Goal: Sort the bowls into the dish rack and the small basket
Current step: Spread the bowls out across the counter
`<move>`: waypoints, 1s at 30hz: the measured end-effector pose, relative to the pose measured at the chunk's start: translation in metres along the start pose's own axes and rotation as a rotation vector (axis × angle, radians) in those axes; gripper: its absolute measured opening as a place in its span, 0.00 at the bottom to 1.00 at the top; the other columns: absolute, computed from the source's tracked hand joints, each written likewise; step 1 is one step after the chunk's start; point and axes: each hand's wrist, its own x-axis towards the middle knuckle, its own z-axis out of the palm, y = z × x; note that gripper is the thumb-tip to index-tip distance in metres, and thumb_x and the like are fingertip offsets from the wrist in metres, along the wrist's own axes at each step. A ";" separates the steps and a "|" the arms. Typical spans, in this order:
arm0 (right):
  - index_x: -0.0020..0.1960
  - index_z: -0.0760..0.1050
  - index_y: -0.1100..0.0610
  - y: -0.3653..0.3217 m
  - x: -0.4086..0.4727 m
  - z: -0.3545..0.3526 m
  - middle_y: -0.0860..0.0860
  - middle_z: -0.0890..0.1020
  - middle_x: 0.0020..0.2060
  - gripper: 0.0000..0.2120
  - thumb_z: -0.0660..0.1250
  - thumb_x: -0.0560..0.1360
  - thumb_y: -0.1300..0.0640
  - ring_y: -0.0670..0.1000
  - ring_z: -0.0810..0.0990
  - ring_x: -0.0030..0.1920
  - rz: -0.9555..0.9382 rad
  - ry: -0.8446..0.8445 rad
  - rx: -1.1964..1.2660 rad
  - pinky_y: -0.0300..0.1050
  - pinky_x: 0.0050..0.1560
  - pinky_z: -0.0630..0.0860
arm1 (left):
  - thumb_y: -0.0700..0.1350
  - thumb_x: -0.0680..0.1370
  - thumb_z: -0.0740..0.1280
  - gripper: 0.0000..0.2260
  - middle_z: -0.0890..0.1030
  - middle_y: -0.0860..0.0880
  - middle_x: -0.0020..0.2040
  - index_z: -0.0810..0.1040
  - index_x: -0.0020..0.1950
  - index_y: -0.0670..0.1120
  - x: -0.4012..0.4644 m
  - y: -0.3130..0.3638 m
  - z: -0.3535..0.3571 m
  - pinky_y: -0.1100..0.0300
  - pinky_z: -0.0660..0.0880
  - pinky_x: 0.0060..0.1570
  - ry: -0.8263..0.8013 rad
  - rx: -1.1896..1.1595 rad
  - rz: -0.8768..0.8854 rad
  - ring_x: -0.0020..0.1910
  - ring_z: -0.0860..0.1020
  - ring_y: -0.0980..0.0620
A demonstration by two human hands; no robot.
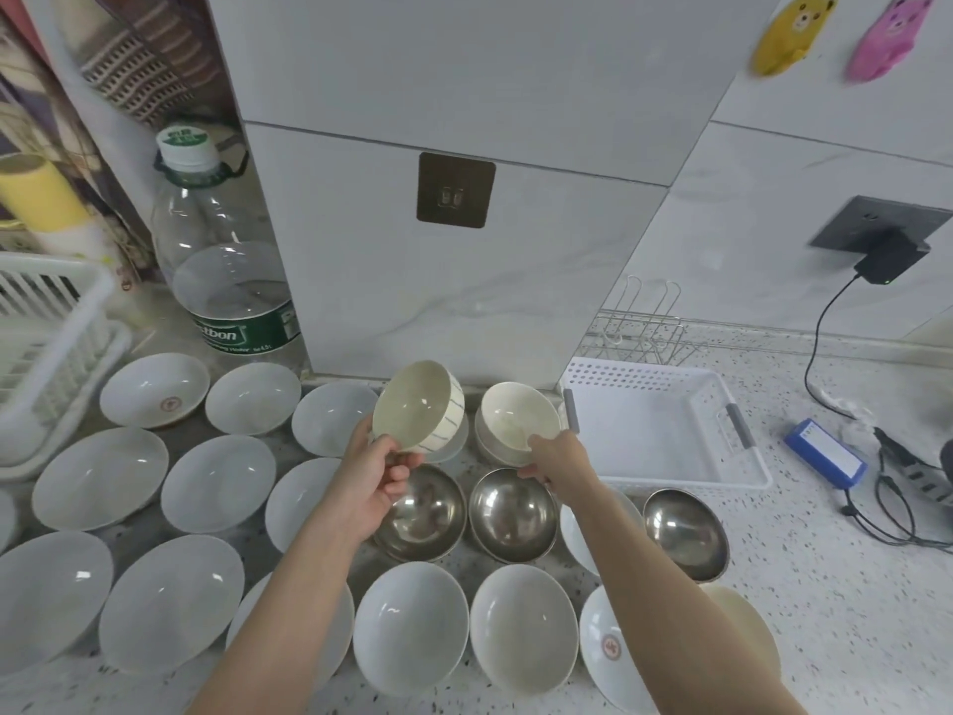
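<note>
Lifting the striped bowl [419, 406] tilted in your left hand [379, 482], fingers clamped on its rim, your right hand [559, 456] pinches the cream bowl [518, 418] (stacked) beside the white basket [665, 464].

striped bowl [419, 406]: cream, blue lines | small basket [665, 423]: white, grey handles | steel bowls [513, 514]: silver
</note>
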 end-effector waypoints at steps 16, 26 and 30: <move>0.65 0.65 0.54 0.011 -0.030 -0.019 0.57 0.82 0.48 0.19 0.54 0.75 0.64 0.47 0.83 0.31 -0.163 0.094 0.236 0.36 0.28 0.70 | 0.33 0.79 0.57 0.22 0.77 0.41 0.39 0.68 0.69 0.52 -0.034 -0.017 0.001 0.66 0.64 0.20 0.020 0.064 0.069 0.23 0.72 0.57; 0.64 0.67 0.51 0.079 -0.071 -0.118 0.59 0.85 0.39 0.19 0.56 0.75 0.64 0.43 0.82 0.28 -0.184 0.290 0.508 0.38 0.27 0.71 | 0.31 0.78 0.56 0.21 0.79 0.41 0.33 0.70 0.66 0.49 -0.051 -0.068 0.075 0.67 0.61 0.18 0.000 0.077 0.049 0.21 0.70 0.57; 0.64 0.66 0.49 0.115 -0.074 -0.160 0.55 0.81 0.51 0.19 0.57 0.76 0.63 0.45 0.84 0.37 -0.122 0.485 0.611 0.42 0.37 0.73 | 0.32 0.77 0.58 0.22 0.80 0.41 0.35 0.70 0.66 0.54 -0.057 -0.092 0.112 0.66 0.61 0.19 -0.050 0.116 0.044 0.23 0.72 0.56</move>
